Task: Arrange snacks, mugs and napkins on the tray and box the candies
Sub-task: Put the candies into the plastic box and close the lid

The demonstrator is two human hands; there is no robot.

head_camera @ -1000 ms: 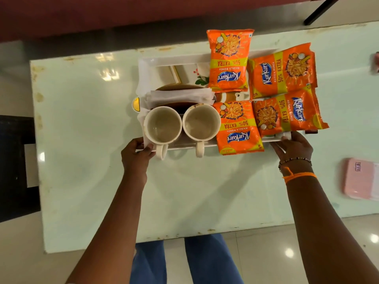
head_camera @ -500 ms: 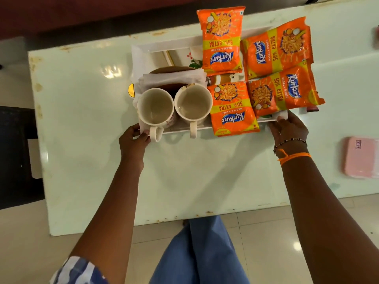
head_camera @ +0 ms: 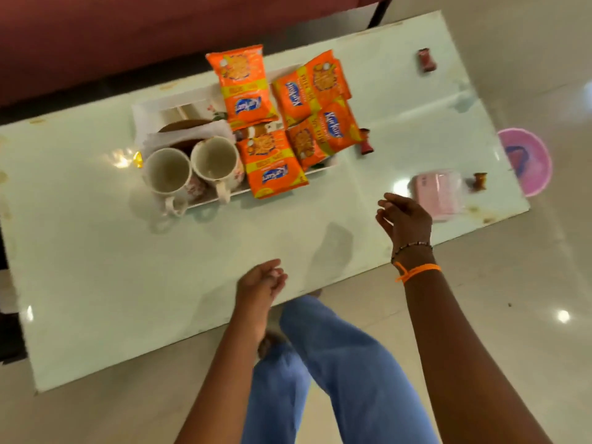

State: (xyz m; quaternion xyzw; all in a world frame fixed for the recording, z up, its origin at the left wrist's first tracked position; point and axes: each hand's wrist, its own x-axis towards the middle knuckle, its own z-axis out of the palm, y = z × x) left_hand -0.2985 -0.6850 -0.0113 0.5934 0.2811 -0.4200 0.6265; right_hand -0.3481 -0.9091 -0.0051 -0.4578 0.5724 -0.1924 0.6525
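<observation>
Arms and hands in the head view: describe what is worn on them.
Both forearms are bare, no sleeves in view. The right hand has a thin dark beaded bracelet at the wrist and an orange band just behind it. The left hand wears nothing.

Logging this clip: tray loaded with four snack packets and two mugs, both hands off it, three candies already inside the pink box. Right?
Not quite. In the head view the three candies lie loose on the table, outside the pink box. The rest holds: four packets, two mugs, both hands off the tray.
</observation>
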